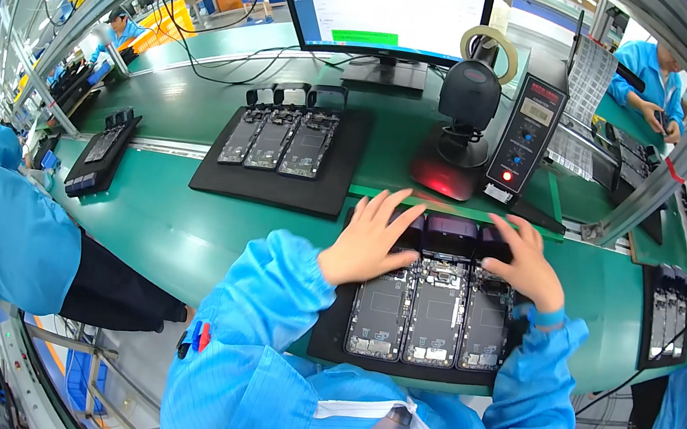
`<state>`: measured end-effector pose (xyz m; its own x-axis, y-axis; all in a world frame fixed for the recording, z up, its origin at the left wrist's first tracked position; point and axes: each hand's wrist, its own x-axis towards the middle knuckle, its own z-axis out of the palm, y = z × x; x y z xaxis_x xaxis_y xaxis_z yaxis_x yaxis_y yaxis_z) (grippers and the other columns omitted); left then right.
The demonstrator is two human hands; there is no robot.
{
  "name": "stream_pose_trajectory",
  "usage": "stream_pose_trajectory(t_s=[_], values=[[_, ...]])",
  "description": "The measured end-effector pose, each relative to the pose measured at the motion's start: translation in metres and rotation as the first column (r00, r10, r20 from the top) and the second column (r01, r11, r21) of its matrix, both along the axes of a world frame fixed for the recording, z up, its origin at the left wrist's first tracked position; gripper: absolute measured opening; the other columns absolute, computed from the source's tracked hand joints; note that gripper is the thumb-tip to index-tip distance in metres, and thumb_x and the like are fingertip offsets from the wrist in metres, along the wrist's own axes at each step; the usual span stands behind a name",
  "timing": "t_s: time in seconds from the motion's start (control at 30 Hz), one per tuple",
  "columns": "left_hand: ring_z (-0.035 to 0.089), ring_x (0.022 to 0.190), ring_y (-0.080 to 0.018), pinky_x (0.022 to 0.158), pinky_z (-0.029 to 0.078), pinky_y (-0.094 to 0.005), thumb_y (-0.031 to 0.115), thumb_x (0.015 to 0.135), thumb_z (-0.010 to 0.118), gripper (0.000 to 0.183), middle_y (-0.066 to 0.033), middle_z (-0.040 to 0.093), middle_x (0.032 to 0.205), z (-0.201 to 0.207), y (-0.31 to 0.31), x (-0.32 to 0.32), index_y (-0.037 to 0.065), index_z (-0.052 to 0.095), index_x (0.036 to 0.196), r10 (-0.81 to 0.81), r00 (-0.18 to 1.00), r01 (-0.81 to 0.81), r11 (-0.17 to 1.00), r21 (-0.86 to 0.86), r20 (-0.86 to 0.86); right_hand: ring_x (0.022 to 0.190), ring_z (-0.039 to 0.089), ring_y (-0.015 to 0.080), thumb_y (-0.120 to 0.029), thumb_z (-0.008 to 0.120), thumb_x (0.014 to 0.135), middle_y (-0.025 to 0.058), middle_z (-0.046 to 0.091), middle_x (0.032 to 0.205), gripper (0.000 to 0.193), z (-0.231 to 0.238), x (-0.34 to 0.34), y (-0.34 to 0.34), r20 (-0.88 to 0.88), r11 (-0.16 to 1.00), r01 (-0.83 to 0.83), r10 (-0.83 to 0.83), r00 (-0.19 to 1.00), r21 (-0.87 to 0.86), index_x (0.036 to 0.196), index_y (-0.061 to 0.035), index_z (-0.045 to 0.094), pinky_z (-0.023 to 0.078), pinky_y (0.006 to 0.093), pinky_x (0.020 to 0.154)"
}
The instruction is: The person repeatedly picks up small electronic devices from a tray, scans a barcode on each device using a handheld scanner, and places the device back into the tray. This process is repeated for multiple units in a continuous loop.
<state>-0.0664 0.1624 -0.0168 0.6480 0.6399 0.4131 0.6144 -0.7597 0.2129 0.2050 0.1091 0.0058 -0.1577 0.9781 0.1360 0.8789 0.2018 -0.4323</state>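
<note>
Three opened phones lie side by side in front of me on a black mat (330, 330): the left phone (381, 309), the middle phone (435, 313) and the right phone (486, 325). Their dark inner parts and circuit boards show. At their far ends stand tilted dark panels, the middle panel (450, 236) most plainly seen. My left hand (372, 241) hovers with spread fingers over the far end of the left phone, partly hiding its panel. Over the right phone's far end is my right hand (529, 264), its fingers apart too. Neither hand visibly grips anything.
Farther left, another black mat (276, 189) carries three more opened phones (285, 142). Beyond my hands stand a scanner (469, 100) on a red-lit base, a control box (527, 140) with knobs and a monitor (383, 7). Co-workers in blue sit around the green bench (156, 222).
</note>
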Motion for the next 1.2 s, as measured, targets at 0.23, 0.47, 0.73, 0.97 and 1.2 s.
stream_pose_trajectory(t_s=[0.23,0.47,0.73,0.97,1.2], values=[[0.022,0.124,-0.0354,0.102,0.019,-0.0409,0.024,0.074,0.06,0.065,-0.0186,0.02,0.134,-0.037,-0.071,-0.068,0.004,0.03,0.128,0.156,0.911,0.064,0.861,-0.504,0.381,0.089,0.049,0.0402,-0.021,0.061,0.073,0.0225,0.047,0.098,0.052,-0.02,0.017,-0.087,-0.024,0.867,0.471,-0.481,0.876,-0.16,0.119,-0.0085,0.042,0.042,0.042,0.076],[0.024,0.124,-0.0267,0.103,0.018,-0.0359,0.012,0.075,0.048,0.053,-0.0156,0.026,0.132,-0.062,-0.053,-0.052,0.0,0.034,0.125,0.259,0.627,0.376,0.726,-0.576,0.735,0.087,0.049,0.0391,-0.018,0.062,0.071,0.0214,0.045,0.097,0.052,-0.038,0.02,-0.093,-0.205,0.859,0.511,-0.503,0.839,-0.02,0.119,-0.0109,0.042,0.042,0.0404,0.075],[0.025,0.123,-0.026,0.101,0.02,-0.0385,0.004,0.071,0.054,0.058,-0.0126,0.023,0.132,-0.033,-0.058,-0.033,0.005,0.032,0.125,0.259,0.741,0.163,0.826,-0.54,0.619,0.079,0.054,0.0297,-0.024,0.06,0.074,0.0143,0.054,0.088,0.04,-0.013,0.058,-0.072,0.033,0.913,0.341,-0.357,0.934,0.225,0.11,-0.0098,0.05,0.044,0.0348,0.066],[0.026,0.121,-0.0302,0.097,0.024,-0.0416,0.021,0.08,0.045,0.056,-0.014,0.021,0.136,-0.017,-0.058,-0.028,0.013,0.025,0.132,0.739,0.388,0.588,0.262,-0.765,0.551,0.063,0.05,0.0107,-0.037,0.056,0.079,0.0032,0.052,0.081,0.041,0.043,0.078,0.017,-0.825,0.791,0.582,-0.448,0.343,-0.188,0.103,-0.0047,0.053,0.035,0.0213,0.051],[0.054,0.093,-0.0181,0.084,0.043,-0.0317,0.002,0.078,0.05,0.036,-0.0087,0.055,0.103,-0.029,-0.049,-0.023,-0.002,0.042,0.113,0.624,0.607,0.656,-0.044,-0.754,0.492,0.047,0.038,0.0067,-0.032,0.063,0.076,-0.0022,0.044,0.064,0.028,0.013,0.083,0.082,-0.927,0.715,0.683,-0.34,0.156,-0.148,0.084,-0.0055,0.058,0.023,0.02,0.038]])
